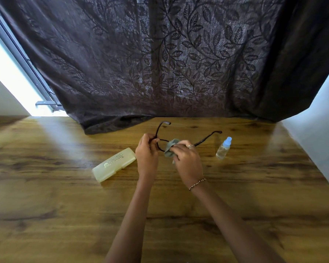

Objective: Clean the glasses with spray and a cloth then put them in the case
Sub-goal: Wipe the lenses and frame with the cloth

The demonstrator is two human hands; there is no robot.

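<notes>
Dark-framed glasses point(207, 138) are held above the wooden table point(46, 186), their two arms pointing away from me. My left hand point(147, 155) pinches the frame at its left corner. My right hand point(188, 160) grips a grey-green cloth point(170, 148) and presses it round the right lens, which is hidden under the cloth. A pale yellow glasses case point(114, 164) lies closed on the table left of my hands. A small clear spray bottle point(224, 148) with a blue cap stands to the right.
A dark leaf-patterned curtain point(160, 63) hangs behind the table, its hem lying on the far edge. A bright window gap point(13, 86) shows at the left and a white wall point(319, 133) runs along the table's right side.
</notes>
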